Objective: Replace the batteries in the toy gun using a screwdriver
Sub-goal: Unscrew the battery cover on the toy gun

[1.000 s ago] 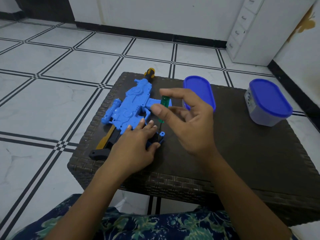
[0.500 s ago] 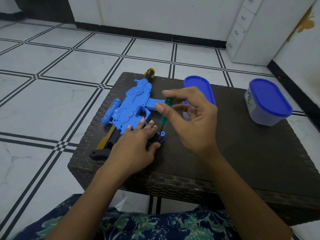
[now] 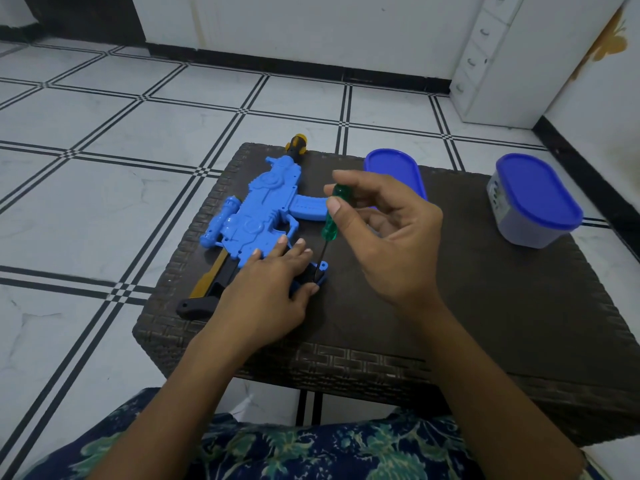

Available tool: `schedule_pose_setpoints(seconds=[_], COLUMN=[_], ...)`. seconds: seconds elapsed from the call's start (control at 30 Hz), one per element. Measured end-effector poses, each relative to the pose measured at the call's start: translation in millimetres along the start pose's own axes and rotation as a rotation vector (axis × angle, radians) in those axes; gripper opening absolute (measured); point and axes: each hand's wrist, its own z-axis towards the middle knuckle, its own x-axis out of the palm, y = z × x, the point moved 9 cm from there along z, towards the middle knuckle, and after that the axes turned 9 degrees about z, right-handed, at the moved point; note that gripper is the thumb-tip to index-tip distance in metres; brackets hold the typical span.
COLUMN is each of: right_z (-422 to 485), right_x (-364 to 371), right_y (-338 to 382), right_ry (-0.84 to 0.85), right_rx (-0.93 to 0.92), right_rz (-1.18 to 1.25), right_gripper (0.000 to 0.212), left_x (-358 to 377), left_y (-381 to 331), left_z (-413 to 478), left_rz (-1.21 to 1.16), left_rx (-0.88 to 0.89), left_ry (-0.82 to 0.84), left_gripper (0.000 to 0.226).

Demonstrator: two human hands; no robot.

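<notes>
Pinching screwdriver (image 3: 333, 216), right hand (image 3: 391, 244) holds tip on toy gun (image 3: 263, 209); left hand (image 3: 266, 296) fingers straight, pressing it.

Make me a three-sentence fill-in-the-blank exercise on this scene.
1. The right hand pinches a screwdriver with a ____ handle.
2. The left hand rests on the ____ toy gun.
3. The lidded container near the table edge stands to the ____ of the right hand.

Missing words: green; blue; right.
</notes>
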Motion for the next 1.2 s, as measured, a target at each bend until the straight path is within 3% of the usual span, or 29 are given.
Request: schedule_pose_setpoints(seconds=[0.33, 0.53, 0.63, 0.77, 0.87, 1.0, 1.2], right_z=[2.1, 4.6, 2.9, -3.8, -10.8, -12.6, -19.0], right_x=[-8.5, -21.4, -10.1, 2.9, 2.0, -4.6, 11.2], right_y=[4.5, -4.5, -18.3, -54.8, -78.5, -88.9, -58.2], right_ry=[-0.058, -0.098, 0.068, 0.357, 0.478, 0.502, 0.502], right_rx=[-0.039, -0.054, -0.061, 0.119, 0.264, 0.392, 0.376], right_rz=[-0.016, -0.412, -0.691, -0.984, -1.142, -1.182, -0.948], right_gripper=[0.024, 0.021, 0.025, 0.034, 0.038, 0.028, 0.05], left_x=[1.4, 1.3, 1.6, 3.3, 5.4, 7.8, 3.7], left_y=[0.5, 0.4, 0.8, 2.2, 2.4, 4.0, 8.9], left_z=[-0.4, -0.3, 0.0, -2.3, -5.3, -8.3, -14.0], left_rz=[0.002, 0.006, 0.019, 0.039, 0.069, 0.096, 0.232], left_rx=[0.008, 0.013, 0.024, 0.055, 0.085, 0.128, 0.116], left_ry=[0.005, 0.0, -0.005, -0.027, -0.03, -0.002, 0.002], left_gripper=[0.057, 0.056, 0.056, 0.055, 0.061, 0.073, 0.074])
